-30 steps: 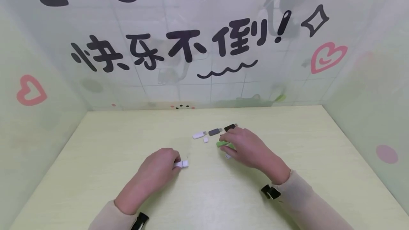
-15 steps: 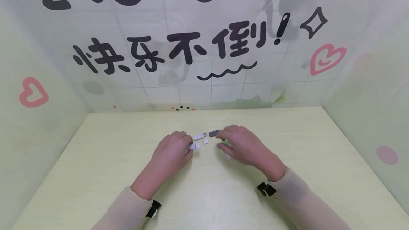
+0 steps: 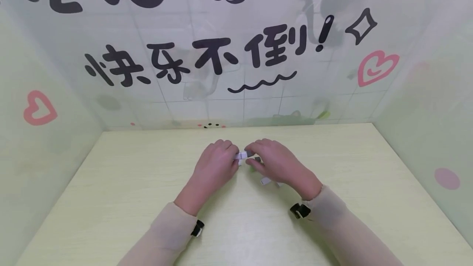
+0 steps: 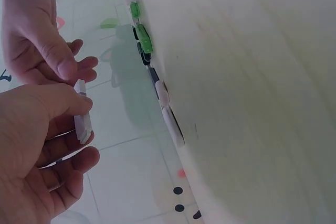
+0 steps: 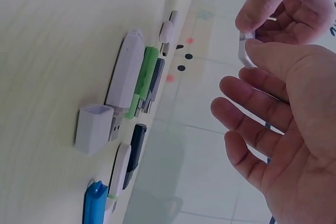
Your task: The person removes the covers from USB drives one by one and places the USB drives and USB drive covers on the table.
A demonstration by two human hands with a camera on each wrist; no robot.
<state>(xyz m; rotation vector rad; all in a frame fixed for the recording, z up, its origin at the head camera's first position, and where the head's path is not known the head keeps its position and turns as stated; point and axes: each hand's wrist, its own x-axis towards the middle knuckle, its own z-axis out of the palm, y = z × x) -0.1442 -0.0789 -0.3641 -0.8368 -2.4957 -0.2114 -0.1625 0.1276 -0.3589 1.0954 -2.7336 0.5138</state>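
My left hand point(image 3: 217, 161) grips a white USB stick point(image 4: 82, 116) with its cap on, raised above the table. The cap point(image 3: 243, 155) points right, toward my right hand point(image 3: 278, 166). The right thumb and forefinger are parted around the cap's end, the other fingers loosely bent. Whether they touch it, I cannot tell. Behind them on the table, largely hidden by the hands in the head view, lie a green USB stick point(image 5: 147, 74), a grey one point(image 5: 156, 87), a black one point(image 5: 136, 145) and a large white one point(image 5: 126, 72) with its plug bare.
A loose white cap point(image 5: 93, 129) stands by the large white stick. Closer to the right wrist camera lie a white stick with a green band point(image 5: 121, 169) and a blue piece point(image 5: 95, 203). A printed wall point(image 3: 236, 106) closes off the table's back edge.
My left hand has carried the white USB stick up and right, from the table's middle to my right hand. The right hand has moved slightly left and away from the green stick.
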